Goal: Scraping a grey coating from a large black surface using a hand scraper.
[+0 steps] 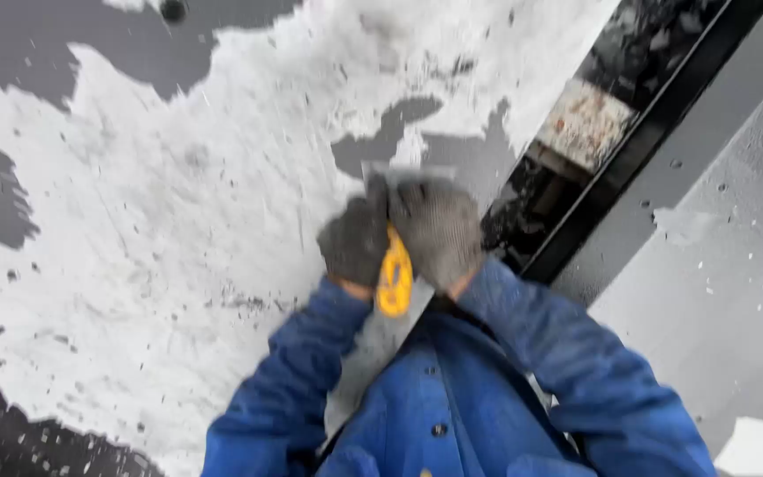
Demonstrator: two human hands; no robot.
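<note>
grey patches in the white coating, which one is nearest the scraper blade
The small curved grey patch just above the scraper blade; the other bare patches lie along the left edge and top.

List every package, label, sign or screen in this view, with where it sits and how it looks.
None in view: no package, label, sign or screen.
Closest thing: a pale rectangular block with rusty orange speckles, upper right in the dark channel; no marking can be made out.
Both gloved hands, left hand and right hand, grip a yellow-handled scraper on the white-coated surface.
</note>
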